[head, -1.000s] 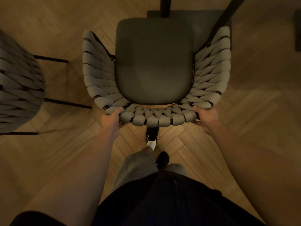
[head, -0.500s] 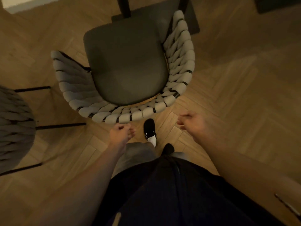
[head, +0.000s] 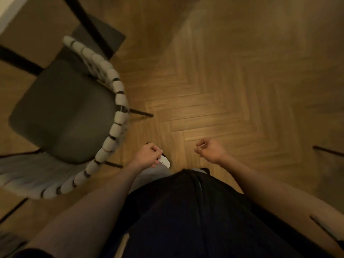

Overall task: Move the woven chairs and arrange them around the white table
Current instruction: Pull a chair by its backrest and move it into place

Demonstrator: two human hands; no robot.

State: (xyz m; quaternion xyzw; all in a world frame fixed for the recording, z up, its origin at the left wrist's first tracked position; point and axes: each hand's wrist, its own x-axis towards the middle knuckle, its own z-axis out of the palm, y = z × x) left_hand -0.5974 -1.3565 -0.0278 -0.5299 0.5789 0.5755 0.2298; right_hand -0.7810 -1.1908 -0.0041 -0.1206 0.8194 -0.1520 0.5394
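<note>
Head view, herringbone wood floor (head: 214,101), woven chair (head: 61,116) at left, left hand (head: 148,155) and right hand (head: 211,150) loosely curled, empty.

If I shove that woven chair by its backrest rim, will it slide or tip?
The woven chair would probably slide: it stands on thin dark legs on smooth herringbone wood floor. A high push on the woven rim could rock it, as the legs look slim. The strap weave may give slightly under the fingers, so grip the frame. Neither the left hand nor the right hand touches it.
</note>
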